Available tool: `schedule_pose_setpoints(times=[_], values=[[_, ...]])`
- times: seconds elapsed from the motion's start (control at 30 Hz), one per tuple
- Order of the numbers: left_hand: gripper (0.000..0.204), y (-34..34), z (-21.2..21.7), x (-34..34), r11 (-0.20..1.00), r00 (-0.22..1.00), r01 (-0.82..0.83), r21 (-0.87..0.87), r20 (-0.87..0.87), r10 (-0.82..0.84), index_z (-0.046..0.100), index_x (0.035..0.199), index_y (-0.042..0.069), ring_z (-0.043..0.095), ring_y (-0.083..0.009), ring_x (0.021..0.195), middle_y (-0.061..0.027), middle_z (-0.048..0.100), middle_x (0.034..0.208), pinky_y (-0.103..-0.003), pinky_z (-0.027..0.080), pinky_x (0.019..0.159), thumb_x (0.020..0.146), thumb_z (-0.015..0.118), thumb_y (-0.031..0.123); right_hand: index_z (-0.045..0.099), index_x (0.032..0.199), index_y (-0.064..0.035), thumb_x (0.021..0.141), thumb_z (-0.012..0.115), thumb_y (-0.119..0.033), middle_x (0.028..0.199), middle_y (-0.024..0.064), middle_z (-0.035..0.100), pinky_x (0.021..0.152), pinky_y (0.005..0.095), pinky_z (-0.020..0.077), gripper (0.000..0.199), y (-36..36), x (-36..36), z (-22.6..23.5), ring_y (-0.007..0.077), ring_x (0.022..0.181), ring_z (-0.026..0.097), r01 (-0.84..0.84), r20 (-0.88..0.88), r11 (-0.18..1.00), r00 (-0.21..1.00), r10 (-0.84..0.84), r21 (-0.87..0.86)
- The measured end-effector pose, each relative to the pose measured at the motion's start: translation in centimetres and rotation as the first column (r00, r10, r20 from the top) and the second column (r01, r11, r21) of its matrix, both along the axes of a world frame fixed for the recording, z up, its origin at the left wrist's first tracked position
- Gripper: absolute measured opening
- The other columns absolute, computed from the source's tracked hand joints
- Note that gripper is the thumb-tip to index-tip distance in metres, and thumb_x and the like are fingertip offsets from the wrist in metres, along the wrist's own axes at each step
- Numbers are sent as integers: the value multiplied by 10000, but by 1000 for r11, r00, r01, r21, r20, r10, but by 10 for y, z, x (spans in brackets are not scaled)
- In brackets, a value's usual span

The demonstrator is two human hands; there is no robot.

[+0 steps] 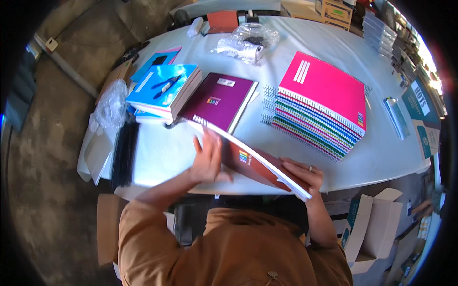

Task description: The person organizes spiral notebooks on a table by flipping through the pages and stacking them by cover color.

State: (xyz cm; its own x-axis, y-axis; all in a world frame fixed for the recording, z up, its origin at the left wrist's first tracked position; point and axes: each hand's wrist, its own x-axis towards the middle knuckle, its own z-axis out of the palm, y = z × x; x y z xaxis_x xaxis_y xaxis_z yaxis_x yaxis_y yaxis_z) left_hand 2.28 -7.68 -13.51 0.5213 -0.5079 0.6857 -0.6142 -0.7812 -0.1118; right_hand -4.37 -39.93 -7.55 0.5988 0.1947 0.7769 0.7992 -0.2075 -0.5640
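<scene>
A brownish-red notebook is tilted over the table's near edge, its white page edges facing up and away. My right hand, with a ring on one finger, grips its right end. At the other end, my left hand has its fingers apart and overlaps the notebook; whether it presses on the cover is hard to tell. Just beyond lies a purple notebook with a white label. To the right stands a tall stack of spiral notebooks, pink cover on top and wire coils sticking out at the sides.
Blue-covered books are piled at the left with pens on top. Crumpled clear plastic lies at the back, and more plastic at the left edge. An open cardboard box sits below the table at right.
</scene>
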Motion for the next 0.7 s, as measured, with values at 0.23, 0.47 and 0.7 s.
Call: schedule_pose_setpoints(times=[0.23,0.47,0.7], values=[[904,-20,48,18,790,989,9,-613,123,85,84,1365,-107,-40,-354,1359,-255,59,1454,-533,-36,1060,867,297,616,672,975,-11,690,706,-90,966,182,654,721,288,522,298,7,-7,4,257,820,665,-70,-42,997,997,69,-21],[1085,64,73,30,920,866,60,-387,479,145,36,1400,-43,-24,-378,1357,-263,-41,1455,-500,-29,1068,746,348,764,681,949,-16,687,705,-81,973,172,655,726,291,522,271,9,-5,1,236,839,664,-117,27,992,993,118,-36],[1128,37,27,25,934,910,149,-325,415,0,118,1359,-96,41,-385,1335,-242,93,1440,-501,46,1063,701,421,767,677,962,-12,681,706,-93,982,174,652,724,299,522,294,8,-1,-6,242,817,662,-88,37,996,995,88,11]])
